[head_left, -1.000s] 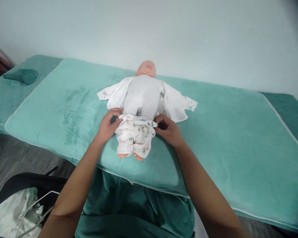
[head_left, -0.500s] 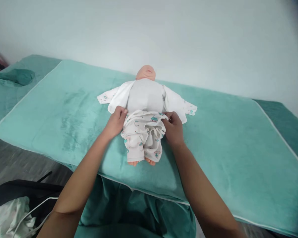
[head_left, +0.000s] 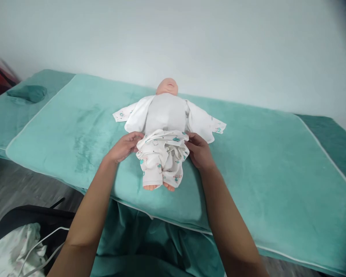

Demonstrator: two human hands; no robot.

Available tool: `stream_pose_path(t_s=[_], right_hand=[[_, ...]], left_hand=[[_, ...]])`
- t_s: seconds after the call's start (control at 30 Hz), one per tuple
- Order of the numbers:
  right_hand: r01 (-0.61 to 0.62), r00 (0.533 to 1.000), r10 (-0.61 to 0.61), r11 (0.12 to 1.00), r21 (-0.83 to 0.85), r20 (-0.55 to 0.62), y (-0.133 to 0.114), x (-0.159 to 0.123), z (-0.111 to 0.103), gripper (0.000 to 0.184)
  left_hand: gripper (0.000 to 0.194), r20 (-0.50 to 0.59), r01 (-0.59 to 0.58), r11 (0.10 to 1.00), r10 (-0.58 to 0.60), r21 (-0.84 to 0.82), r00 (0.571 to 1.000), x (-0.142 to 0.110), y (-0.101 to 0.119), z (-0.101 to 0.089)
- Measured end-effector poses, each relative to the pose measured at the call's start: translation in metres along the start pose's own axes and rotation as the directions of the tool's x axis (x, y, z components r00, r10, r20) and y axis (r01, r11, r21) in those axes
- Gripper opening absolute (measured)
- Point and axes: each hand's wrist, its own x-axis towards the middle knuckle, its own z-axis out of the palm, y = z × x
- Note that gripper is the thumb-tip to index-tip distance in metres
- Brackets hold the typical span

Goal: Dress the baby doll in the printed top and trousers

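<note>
A baby doll [head_left: 167, 111] lies on its back, head toward the wall, feet toward me. A white baby shirt [head_left: 200, 119] with printed cuffs is on its arms, spread apart at the front. White printed baby pants [head_left: 153, 159] cover its legs and are bunched at the waist; its toes show below the hems. My left hand [head_left: 125, 147] is at the left side of the waistband, fingers stretched out and lightly touching the cloth. At the right side, my right hand [head_left: 200, 151] has the waistband edge between thumb and fingers; the fingertips are partly hidden.
The doll rests on a bed with a green velvety cover [head_left: 248, 173], which has a face hole [head_left: 27, 93] at the far left. A pale wall [head_left: 219, 46] stands behind. At lower left, a crumpled printed cloth [head_left: 17, 250] and a white cable [head_left: 43, 240] lie on a black seat [head_left: 31, 213].
The fingers of my left hand have loosened from the waistband and straightened, and the hand has shifted left. My right hand stays at the waistband. The view has shifted slightly.
</note>
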Motion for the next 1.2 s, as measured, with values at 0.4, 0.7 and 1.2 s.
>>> stream_pose_path(t_s=[0.4,0.7,1.2], right_hand=[[-0.042,0.997,0.043,0.999,-0.032,0.060,0.004,0.002,-0.006,0.037],[-0.083,0.989,0.089,0.995,-0.054,0.121,0.003,0.002,-0.004,0.031],[0.369,0.925,-0.380,0.884,-0.286,0.019,0.006,0.008,0.004,0.010]], left_hand=[[0.036,0.120,0.016,0.993,-0.030,0.117,0.992,-0.001,-0.001,0.000],[0.020,0.076,-0.171,0.975,0.162,0.142,0.984,-0.005,-0.004,0.006],[0.031,-0.102,-0.256,0.952,0.241,-0.168,0.965,0.002,-0.010,0.032]])
